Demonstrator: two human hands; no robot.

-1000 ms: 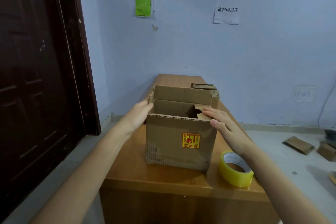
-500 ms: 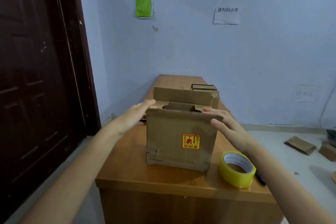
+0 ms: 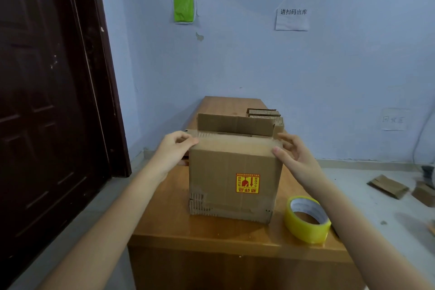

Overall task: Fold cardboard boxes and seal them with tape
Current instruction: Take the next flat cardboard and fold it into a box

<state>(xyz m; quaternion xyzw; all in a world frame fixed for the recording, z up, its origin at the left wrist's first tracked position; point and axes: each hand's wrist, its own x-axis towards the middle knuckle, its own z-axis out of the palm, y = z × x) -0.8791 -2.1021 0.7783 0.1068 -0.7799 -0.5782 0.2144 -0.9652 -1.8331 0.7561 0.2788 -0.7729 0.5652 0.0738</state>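
- Cardboard box (image 3: 235,176) stood upright on wooden desk (image 3: 211,231), approx mid-desk, red/yellow label (image 3: 247,183) on its near face, printed upside down.
- Near top flap (image 3: 235,142) lay folded down flat over the opening; far flap (image 3: 235,123) stood upright behind it.
- Left hand (image 3: 173,152) was at box's top-left corner, thumb on the near flap's edge, fingers curled round the left side: gripping the box.
- Right hand (image 3: 294,155) was at top-right corner, thumb against the near face's upper edge, fingers bent over the top: also gripping the box.
- Yellow tape roll (image 3: 307,219) lay on desk just right of box, near front edge, not touching it.
- Stack of flat cardboard (image 3: 264,113) sat behind box on desk.
- More cardboard pieces (image 3: 388,186) on floor at right.
- Dark door (image 3: 47,101) at left; green patch (image 3: 183,6) and paper notice (image 3: 292,19) on wall.
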